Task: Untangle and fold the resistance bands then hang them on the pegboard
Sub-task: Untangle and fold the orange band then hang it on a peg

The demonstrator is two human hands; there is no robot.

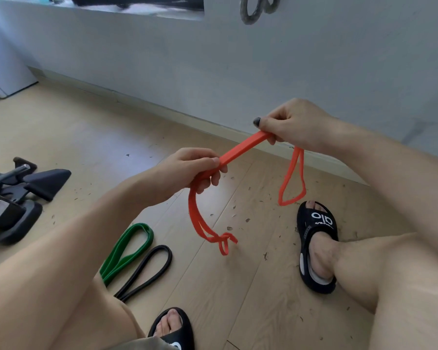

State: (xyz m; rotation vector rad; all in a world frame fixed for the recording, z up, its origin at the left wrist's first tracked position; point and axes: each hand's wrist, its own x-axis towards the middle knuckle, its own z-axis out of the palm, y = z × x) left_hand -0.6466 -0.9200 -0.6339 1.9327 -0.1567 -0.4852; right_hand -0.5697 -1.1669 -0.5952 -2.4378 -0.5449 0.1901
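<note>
An orange resistance band [243,149] is stretched taut between both hands above the floor. My left hand [187,170] grips its lower end, and a doubled length hangs below it, ending in a twisted tangle near the floor. My right hand [288,123] grips the upper end, from which a loose loop dangles. A green band [127,251] and a black band [147,270] lie folded side by side on the wooden floor at lower left. A grey band [253,8] hangs on the wall at the top.
Black exercise equipment [18,195] stands on the floor at the left. My feet wear black slippers [316,246], one at right, one at bottom centre. The grey wall with its skirting runs across behind. Small debris is scattered over the floor.
</note>
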